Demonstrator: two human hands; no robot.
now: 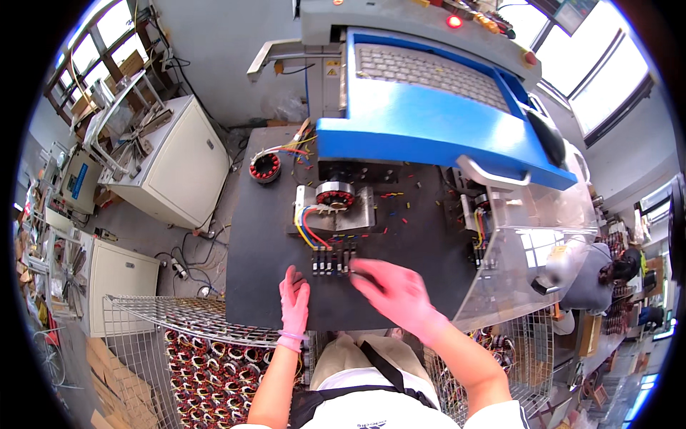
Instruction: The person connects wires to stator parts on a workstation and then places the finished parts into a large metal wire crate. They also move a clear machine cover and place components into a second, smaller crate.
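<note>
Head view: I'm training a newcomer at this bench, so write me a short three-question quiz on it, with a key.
1. Multiple choice: which colour is NOT among the wires running from the mounted ring toward the row of clips?
A) blue
B) yellow
C) purple

2. True or false: the loose ring sits to the right of the mounted ring.

3. Short answer: what is heaped in the wire basket at the person's lower left?

Key:
1. C
2. False; it sits to the left, further back on the bench.
3. Many more wound rings with red windings.
</note>
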